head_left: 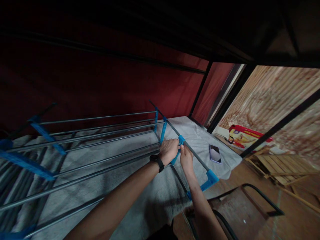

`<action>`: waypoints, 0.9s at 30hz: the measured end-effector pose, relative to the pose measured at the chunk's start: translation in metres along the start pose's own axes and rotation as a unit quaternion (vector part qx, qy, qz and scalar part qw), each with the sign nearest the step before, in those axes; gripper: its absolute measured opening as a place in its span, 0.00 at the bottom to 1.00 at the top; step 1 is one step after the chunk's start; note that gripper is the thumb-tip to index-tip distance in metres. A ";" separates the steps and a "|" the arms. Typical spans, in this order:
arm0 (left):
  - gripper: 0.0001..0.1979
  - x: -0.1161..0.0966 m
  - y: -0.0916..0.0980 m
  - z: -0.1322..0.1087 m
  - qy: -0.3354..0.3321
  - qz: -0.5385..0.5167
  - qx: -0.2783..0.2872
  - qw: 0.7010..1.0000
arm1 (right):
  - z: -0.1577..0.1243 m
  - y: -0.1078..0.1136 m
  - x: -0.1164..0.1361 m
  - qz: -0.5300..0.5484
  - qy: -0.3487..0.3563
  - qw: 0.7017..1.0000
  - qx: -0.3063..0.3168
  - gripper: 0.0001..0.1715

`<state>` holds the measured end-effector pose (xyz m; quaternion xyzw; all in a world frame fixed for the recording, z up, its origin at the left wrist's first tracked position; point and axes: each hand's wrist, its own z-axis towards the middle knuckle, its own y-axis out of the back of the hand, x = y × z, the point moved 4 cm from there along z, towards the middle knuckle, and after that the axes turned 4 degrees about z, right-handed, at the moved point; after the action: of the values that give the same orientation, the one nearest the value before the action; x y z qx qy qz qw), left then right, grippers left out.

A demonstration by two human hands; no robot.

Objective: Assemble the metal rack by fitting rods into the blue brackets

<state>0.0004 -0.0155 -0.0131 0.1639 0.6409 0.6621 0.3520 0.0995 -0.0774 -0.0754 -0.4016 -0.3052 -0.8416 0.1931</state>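
A rack of grey metal rods [95, 170] with blue plastic connectors lies across the bed. Its right side is a long rod [198, 158] that carries several of the connectors. My left hand [170, 149], with a black watch on the wrist, is closed round one blue connector [181, 138] midway along that rod. From the right, my right hand [186, 158] grips the same connector, thumb on top; the fingertips of both hands are partly hidden. Nearer me, another blue connector [210, 179] sits at the rod's end. More blue connectors [41, 133] join the rods at the left.
A grey sheet [140, 143] covers the bed, and a phone [215, 153] lies on it to the right. Black bed-frame posts [230, 95] and a low upper bunk surround me. A chair [240, 206], a wooden folding piece [282, 168] and a red-and-yellow box [246, 136] stand at the right.
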 end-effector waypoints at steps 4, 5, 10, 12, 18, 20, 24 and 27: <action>0.12 -0.002 0.006 0.000 -0.023 0.020 -0.038 0.999 | 0.000 0.000 -0.001 -0.005 0.002 1.000 0.002 0.33; 0.12 -0.003 0.007 0.000 -0.025 0.022 -0.033 0.999 | 0.000 0.000 -0.001 -0.003 0.003 1.000 0.003 0.33; 0.12 -0.006 0.009 0.000 -0.020 0.019 -0.016 0.999 | 0.000 -0.001 -0.002 -0.006 0.003 1.000 0.008 0.32; 0.12 -0.006 0.009 0.000 -0.012 0.009 -0.018 1.000 | 0.000 -0.001 -0.002 -0.009 0.003 1.000 0.002 0.32; 0.11 -0.003 0.016 0.001 0.014 -0.058 0.010 0.998 | -0.005 -0.001 0.000 -0.014 0.019 1.000 0.011 0.33; 0.10 -0.001 0.017 0.001 0.018 -0.081 0.020 0.996 | -0.008 -0.002 0.001 -0.015 0.024 0.999 0.016 0.33; 0.09 0.006 0.010 0.006 0.013 -0.124 0.007 0.992 | -0.014 -0.004 0.001 -0.028 0.022 0.999 0.020 0.33; 0.09 0.011 0.000 0.012 0.014 -0.145 0.005 0.989 | -0.016 -0.005 0.002 -0.033 0.013 0.999 0.015 0.33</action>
<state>0.0004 0.0008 -0.0138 0.0614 0.6664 0.6028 0.4345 0.0864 -0.0845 -0.0837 -0.3778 -0.3284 -0.8478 0.1752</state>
